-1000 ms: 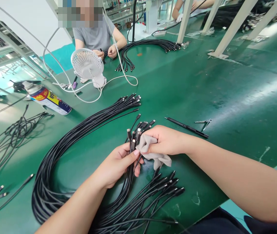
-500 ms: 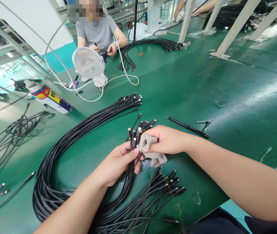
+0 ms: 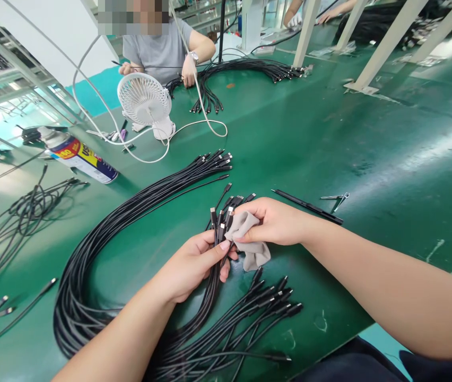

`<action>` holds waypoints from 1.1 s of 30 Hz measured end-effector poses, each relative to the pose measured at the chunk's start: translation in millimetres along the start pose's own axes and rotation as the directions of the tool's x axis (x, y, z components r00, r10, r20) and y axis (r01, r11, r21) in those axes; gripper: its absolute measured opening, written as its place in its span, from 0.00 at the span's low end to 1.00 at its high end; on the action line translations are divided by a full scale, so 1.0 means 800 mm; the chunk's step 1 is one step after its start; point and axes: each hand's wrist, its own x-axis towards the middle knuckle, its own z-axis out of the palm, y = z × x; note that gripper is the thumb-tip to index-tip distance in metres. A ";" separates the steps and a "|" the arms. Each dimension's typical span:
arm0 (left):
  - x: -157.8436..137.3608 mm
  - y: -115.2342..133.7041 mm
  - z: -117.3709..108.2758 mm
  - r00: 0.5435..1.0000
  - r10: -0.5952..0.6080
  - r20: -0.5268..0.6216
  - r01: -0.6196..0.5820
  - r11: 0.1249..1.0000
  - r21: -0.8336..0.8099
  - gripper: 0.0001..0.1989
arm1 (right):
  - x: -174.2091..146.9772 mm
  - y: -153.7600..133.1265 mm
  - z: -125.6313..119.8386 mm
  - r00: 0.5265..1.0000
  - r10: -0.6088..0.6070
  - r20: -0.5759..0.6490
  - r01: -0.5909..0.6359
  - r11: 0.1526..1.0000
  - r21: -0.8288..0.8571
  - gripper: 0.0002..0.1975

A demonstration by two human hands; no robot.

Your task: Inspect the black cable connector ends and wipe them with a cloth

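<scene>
My left hand (image 3: 202, 262) is closed round a bunch of black USB cables (image 3: 210, 289), whose connector ends stand up above the fingers. A grey cloth (image 3: 254, 249) is pinched in my right hand (image 3: 269, 223), pressed against the cable ends beside my left thumb. Whatever connector lies inside the cloth is hidden. The rest of the cable bundle (image 3: 102, 233) curves round to the left, its far ends fanned out ahead of my hands. More cable ends (image 3: 274, 297) lie spread on the table just below my right hand.
A black pen-like tool (image 3: 307, 206) and small metal tweezers (image 3: 339, 199) lie to the right on the green table (image 3: 369, 159). Leftward are a spray can (image 3: 83, 159), a white fan (image 3: 144, 101) and loose cables (image 3: 23, 212). A co-worker (image 3: 156, 53) sits opposite with black cables.
My right hand and the cloth have shifted slightly at the cable ends; my left hand keeps its grip. Across the table, the co-worker's hands have moved apart, drawing out a cable.
</scene>
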 end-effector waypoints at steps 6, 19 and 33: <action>0.000 0.001 0.002 1.000 0.001 -0.013 -0.001 1.000 -0.008 0.12 | 0.001 0.000 0.008 0.993 0.017 -0.119 -0.025 0.998 -0.060 0.04; -0.001 0.004 0.001 0.996 -0.046 -0.075 0.047 0.999 0.008 0.16 | 0.003 0.002 0.018 0.939 -0.249 -0.235 0.104 0.861 -0.498 0.05; -0.007 0.003 -0.012 0.986 -0.046 0.162 0.051 0.998 -0.027 0.13 | -0.001 -0.012 -0.008 0.942 0.014 -0.334 -0.054 0.992 -0.110 0.09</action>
